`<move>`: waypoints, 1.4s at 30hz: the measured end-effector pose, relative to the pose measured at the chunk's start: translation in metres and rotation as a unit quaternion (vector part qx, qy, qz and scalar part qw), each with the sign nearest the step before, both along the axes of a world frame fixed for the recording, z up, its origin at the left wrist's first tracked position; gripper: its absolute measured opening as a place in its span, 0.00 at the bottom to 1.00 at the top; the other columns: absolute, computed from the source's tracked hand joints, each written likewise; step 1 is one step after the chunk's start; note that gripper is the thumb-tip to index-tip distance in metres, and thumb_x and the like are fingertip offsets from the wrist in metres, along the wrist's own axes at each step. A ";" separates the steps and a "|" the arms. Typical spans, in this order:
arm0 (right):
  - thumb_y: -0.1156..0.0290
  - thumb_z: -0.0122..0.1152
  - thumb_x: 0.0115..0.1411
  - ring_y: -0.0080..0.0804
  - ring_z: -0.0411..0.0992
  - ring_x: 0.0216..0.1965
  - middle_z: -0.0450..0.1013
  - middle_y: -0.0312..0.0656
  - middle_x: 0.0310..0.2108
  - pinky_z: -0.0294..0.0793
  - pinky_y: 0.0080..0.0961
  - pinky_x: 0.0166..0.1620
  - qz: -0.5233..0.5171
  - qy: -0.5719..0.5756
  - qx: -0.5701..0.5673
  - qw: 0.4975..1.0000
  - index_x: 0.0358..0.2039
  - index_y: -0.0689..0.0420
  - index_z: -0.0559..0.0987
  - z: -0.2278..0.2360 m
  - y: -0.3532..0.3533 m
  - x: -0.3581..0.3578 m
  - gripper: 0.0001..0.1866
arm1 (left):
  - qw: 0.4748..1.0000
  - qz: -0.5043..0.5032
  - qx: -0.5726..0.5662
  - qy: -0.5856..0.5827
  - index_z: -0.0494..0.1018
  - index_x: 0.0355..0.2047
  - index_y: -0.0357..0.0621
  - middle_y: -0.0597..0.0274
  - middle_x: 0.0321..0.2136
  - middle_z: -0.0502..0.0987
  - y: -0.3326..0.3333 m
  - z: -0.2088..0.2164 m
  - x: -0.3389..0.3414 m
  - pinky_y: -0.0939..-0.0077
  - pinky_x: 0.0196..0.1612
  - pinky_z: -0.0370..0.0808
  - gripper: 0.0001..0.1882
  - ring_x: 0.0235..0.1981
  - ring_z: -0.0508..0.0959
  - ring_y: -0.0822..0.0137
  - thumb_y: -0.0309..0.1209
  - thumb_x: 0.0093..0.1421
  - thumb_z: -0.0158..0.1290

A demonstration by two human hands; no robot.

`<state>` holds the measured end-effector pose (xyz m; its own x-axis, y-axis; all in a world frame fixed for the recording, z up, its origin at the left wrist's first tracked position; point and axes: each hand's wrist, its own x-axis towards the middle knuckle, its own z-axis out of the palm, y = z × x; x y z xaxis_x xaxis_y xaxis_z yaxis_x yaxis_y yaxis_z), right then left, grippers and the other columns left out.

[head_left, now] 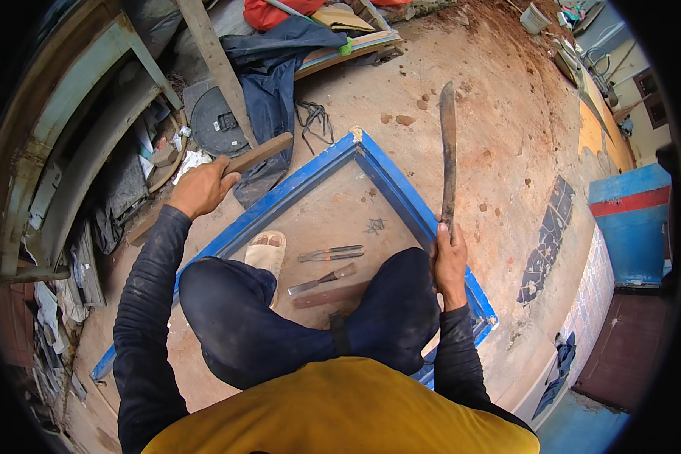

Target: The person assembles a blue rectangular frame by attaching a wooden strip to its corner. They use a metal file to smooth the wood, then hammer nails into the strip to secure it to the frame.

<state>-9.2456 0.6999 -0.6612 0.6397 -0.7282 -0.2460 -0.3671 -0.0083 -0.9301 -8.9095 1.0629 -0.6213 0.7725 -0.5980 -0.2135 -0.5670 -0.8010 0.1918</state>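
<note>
My left hand (202, 188) is closed around a narrow wooden strip (261, 153), which slants up to the right past the blue frame's left side. My right hand (451, 261) grips a machete (449, 151) with its long dark blade pointing away from me. Between and under my bent knees lies a blue wooden frame (280, 191), one corner pointing away. On the floor inside it are a pair of pincers (331, 254), a chisel (321, 279), a reddish-brown wood block (327, 296) and a small heap of nails (374, 225).
Old wooden frames (60, 129) and debris lean at the left. A dark blue cloth (268, 76) drapes over boards, near a round black lid (218, 119). Black tile pieces (548, 238) are set in the floor at right, before a blue wall (632, 219) with a red stripe.
</note>
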 end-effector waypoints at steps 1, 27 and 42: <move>0.56 0.57 0.78 0.16 0.62 0.19 0.65 0.28 0.23 0.60 0.19 0.25 0.008 -0.011 -0.015 1.000 0.59 0.61 0.80 -0.001 0.001 -0.003 0.22 | 1.000 -0.027 0.006 -0.006 0.76 0.49 0.38 0.38 0.39 0.84 -0.017 -0.006 0.008 0.43 0.50 0.78 0.24 0.44 0.84 0.37 0.50 0.74 0.52; 0.55 0.55 0.76 0.70 0.77 0.31 0.77 0.64 0.26 0.73 0.60 0.36 0.186 0.142 -0.259 0.937 0.44 0.61 0.74 -0.202 0.015 0.180 0.19 | 0.993 -0.102 0.053 0.001 0.85 0.40 0.38 0.44 0.36 0.87 -0.175 -0.154 0.061 0.54 0.47 0.84 0.19 0.42 0.88 0.46 0.44 0.70 0.59; 0.58 0.57 0.75 0.68 0.79 0.32 0.79 0.61 0.28 0.76 0.58 0.35 0.230 0.155 -0.317 0.907 0.45 0.60 0.74 -0.186 0.005 0.194 0.16 | 0.984 -0.126 0.123 -0.009 0.88 0.44 0.42 0.48 0.42 0.89 -0.195 -0.144 0.066 0.57 0.46 0.86 0.14 0.46 0.89 0.50 0.33 0.68 0.55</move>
<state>-9.0518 0.7050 -0.8476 0.8830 -0.4603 -0.0916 -0.4329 -0.7233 -0.5380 -8.8434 0.8678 -0.7649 0.6114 -0.7026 -0.3641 -0.7549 -0.6559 -0.0020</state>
